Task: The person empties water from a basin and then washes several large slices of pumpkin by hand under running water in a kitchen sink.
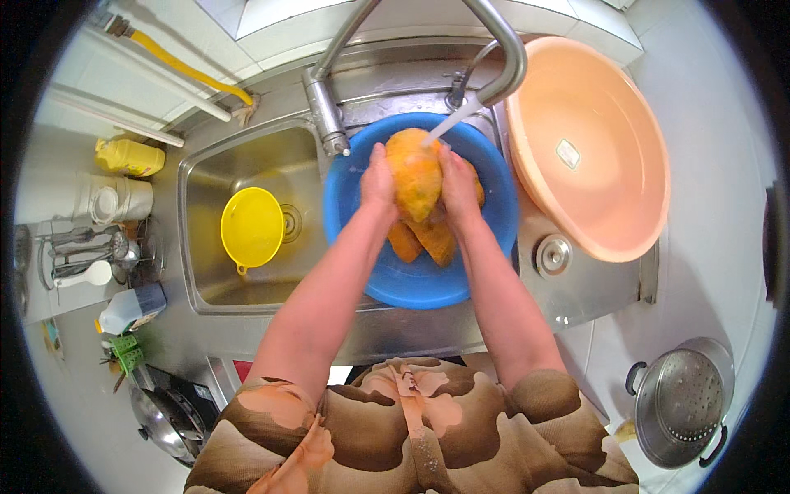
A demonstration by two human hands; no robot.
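Between both palms I hold a large orange-yellow root vegetable or fruit (415,176), its exact kind unclear. My left hand (378,180) presses on its left side and my right hand (458,184) on its right. Water from the curved steel faucet (511,62) falls onto its upper right part. Below it, a blue plastic basin (419,290) holds several more orange pieces (435,241), partly hidden by my hands. The palms and most fingertips are hidden against the held piece.
Left of the basin, a yellow plastic strainer or bowl (252,227) lies in the steel sink (247,296). A peach plastic tub (592,148) leans at the right, beside a sink stopper (553,255). Utensils (86,250) and bottles line the left; a perforated steamer pot (679,404) is lower right.
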